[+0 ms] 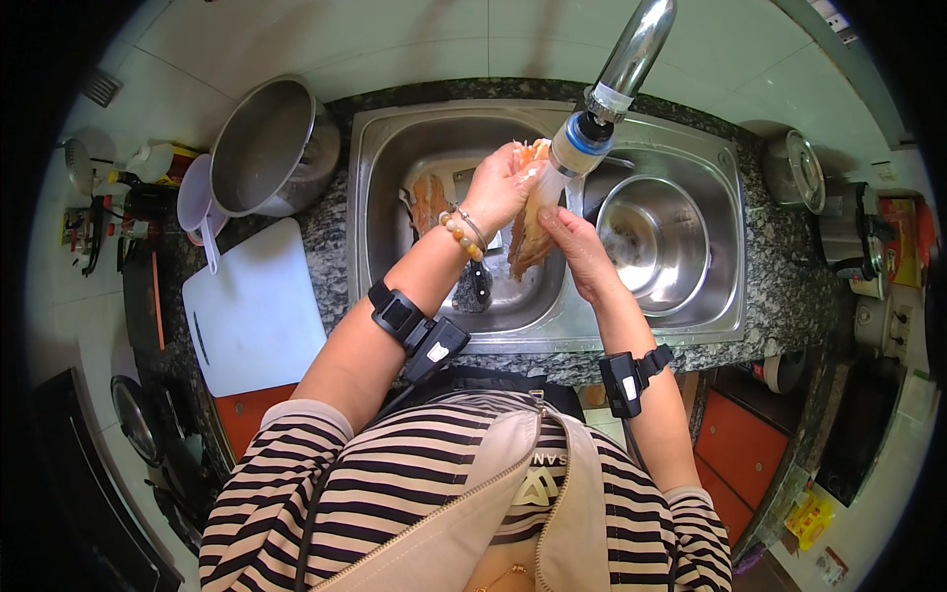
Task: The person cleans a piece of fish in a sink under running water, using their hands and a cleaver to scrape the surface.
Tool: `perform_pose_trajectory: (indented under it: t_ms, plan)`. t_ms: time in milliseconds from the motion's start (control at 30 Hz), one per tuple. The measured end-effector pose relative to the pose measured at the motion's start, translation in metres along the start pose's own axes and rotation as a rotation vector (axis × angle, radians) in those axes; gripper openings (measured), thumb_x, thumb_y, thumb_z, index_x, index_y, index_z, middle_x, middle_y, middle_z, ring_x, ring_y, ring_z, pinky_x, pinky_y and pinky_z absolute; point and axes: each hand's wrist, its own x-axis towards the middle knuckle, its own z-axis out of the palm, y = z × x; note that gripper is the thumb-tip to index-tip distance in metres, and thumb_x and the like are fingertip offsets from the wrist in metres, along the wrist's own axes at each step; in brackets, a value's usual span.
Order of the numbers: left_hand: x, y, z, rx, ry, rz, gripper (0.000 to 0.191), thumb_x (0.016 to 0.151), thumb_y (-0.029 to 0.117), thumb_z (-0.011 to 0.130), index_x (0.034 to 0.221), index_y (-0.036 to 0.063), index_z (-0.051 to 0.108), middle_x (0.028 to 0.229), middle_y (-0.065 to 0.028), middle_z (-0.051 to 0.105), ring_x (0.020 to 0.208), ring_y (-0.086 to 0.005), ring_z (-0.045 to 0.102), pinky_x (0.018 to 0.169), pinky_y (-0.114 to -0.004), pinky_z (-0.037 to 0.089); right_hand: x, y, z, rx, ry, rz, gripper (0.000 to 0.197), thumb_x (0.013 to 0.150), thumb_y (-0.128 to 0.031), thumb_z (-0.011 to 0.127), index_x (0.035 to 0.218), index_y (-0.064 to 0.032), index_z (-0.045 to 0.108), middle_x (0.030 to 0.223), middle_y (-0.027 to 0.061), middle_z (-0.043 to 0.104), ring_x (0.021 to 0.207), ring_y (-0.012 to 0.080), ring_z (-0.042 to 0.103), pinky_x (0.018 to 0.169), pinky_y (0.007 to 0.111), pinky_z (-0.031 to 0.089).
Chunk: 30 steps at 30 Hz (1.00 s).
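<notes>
Under the running stream of the chrome faucet [588, 137], both hands hold a wet orange-brown piece of food [530, 240], possibly fish or meat, above the left sink basin [388, 266]. My left hand [499, 185], wearing bracelets, grips its upper end, where orange and white flesh shows. Lower on its right edge, my right hand [577, 244] pinches it between thumb and fingers. Another brownish piece [429, 200] lies in the basin's upper left, partly hidden by my left forearm. A black-handled tool [479, 285], its kind unclear, rests near the basin's bottom.
A metal pot [655, 248] sits in the right basin. On the left counter are a large steel pot [266, 148], a white cutting board [255, 311] and a pale long-handled dipper [198, 196]. A lidded metal pot [795, 170] stands right of the sink.
</notes>
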Motion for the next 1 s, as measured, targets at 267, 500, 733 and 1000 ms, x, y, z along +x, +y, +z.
perform_pose_trajectory:
  t_ms: [267, 500, 733, 1000]
  plan:
    - [0.002, 0.025, 0.005, -0.138, -0.13, -0.153, 0.021, 0.076, 0.011, 0.055, 0.096, 0.0068, 0.052, 0.087, 0.0008, 0.055, 0.079, -0.0079, 0.052, 0.071, -0.023, 0.042, 0.008, 0.003, -0.005, 0.286, -0.038, -0.01, 0.043, 0.084, -0.04, 0.047, 0.112, -0.0073, 0.046, 0.103, 0.0003, 0.052, 0.094, 0.0115, 0.046, 0.085, 0.028, 0.031]
    - [0.004, -0.006, -0.021, -0.376, -0.432, -0.459, 0.041, 0.078, 0.032, 0.054, 0.108, 0.0061, 0.049, 0.105, -0.0051, 0.052, 0.098, -0.0138, 0.048, 0.087, -0.029, 0.036, 0.016, 0.003, 0.008, 0.611, -0.187, -0.056, 0.053, 0.084, -0.041, 0.044, 0.124, -0.0081, 0.032, 0.122, 0.0049, 0.041, 0.111, 0.0173, 0.039, 0.095, 0.034, 0.027]
    - [-0.007, -0.015, -0.014, -0.424, -0.469, -0.434, 0.052, 0.076, 0.036, 0.055, 0.114, 0.0017, 0.044, 0.109, -0.0089, 0.05, 0.1, -0.0174, 0.048, 0.088, -0.031, 0.037, 0.021, 0.009, 0.018, 0.606, -0.118, 0.003, 0.052, 0.088, -0.038, 0.037, 0.126, -0.0039, 0.026, 0.127, 0.0079, 0.034, 0.117, 0.0204, 0.033, 0.1, 0.036, 0.022]
    - [-0.01, -0.004, -0.006, -0.394, -0.16, -0.381, 0.044, 0.082, 0.035, 0.05, 0.113, 0.0042, 0.045, 0.102, -0.0054, 0.053, 0.092, -0.0151, 0.051, 0.08, -0.028, 0.04, 0.012, 0.003, 0.023, 0.363, 0.143, -0.04, 0.036, 0.087, -0.034, 0.039, 0.112, -0.0083, 0.04, 0.104, 0.0035, 0.047, 0.095, 0.0108, 0.043, 0.08, 0.027, 0.033]
